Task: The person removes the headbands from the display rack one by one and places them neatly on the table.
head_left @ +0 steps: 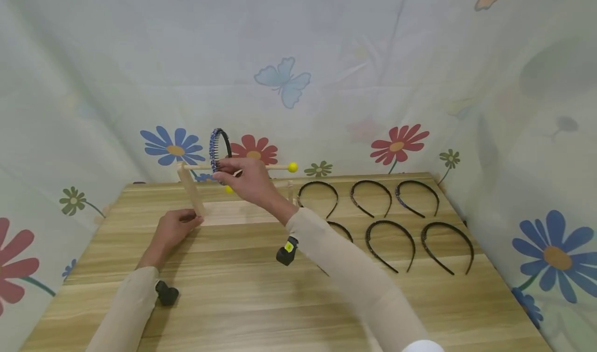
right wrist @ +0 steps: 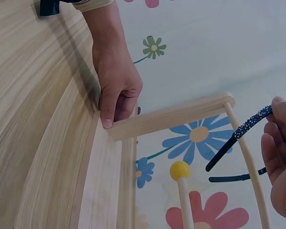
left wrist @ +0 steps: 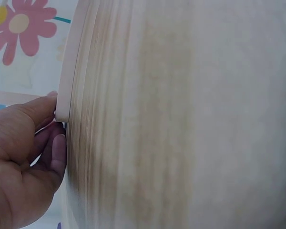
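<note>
A wooden stand [head_left: 192, 191] has an upright post and a horizontal rod with a yellow ball [head_left: 292, 167] at its tip. My left hand [head_left: 170, 235] holds the left end of its base [right wrist: 102, 171], thumb on top at the post's foot. My right hand [head_left: 252, 181] pinches a black toothed headband [head_left: 215, 150] covered in blue glittering beads. Its arch rises above the rod; in the right wrist view its two ends [right wrist: 219, 156] pass on either side of the rod [right wrist: 250, 164]. Part of the headband is hidden by my fingers.
Several dark headbands lie in two rows on the right of the wooden table, including one headband [head_left: 391, 245] in the front row. My right forearm partly covers another. A second yellow ball [right wrist: 179, 170] tops a lower rod. A flower-printed curtain [head_left: 345, 118] stands behind the table.
</note>
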`<state>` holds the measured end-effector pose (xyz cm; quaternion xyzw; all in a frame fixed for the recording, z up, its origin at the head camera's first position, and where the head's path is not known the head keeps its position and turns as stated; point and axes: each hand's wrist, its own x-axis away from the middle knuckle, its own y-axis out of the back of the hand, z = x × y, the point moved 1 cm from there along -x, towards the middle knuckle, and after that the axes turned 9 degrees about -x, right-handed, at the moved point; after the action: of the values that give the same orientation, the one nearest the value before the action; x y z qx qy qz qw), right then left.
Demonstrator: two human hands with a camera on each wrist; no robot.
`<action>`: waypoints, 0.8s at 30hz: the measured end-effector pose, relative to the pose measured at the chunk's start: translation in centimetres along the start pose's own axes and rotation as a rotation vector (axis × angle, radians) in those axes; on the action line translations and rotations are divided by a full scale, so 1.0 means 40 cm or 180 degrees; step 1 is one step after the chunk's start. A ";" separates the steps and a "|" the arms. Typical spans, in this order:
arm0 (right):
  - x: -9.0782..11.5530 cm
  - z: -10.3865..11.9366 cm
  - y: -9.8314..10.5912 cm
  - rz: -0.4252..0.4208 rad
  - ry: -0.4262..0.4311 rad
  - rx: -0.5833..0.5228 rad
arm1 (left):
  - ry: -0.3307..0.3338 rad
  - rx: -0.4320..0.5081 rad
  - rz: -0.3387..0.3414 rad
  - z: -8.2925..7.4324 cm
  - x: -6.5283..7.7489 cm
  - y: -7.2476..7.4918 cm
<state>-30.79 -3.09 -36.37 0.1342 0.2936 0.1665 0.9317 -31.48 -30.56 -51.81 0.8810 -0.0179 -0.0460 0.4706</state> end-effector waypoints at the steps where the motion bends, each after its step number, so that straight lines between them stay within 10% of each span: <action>1: 0.003 0.000 0.006 -0.0005 -0.0013 -0.0014 | 0.0019 0.0013 0.0013 0.000 0.000 -0.001; 24: 0.066 -0.024 0.127 -0.0302 0.0095 -0.0025 | -0.0008 -0.0041 0.0001 0.005 -0.001 -0.006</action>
<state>-30.50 2.73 -36.70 0.1140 0.3127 0.1253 0.9346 -31.52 -30.59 -52.11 0.8779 -0.0183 -0.0471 0.4762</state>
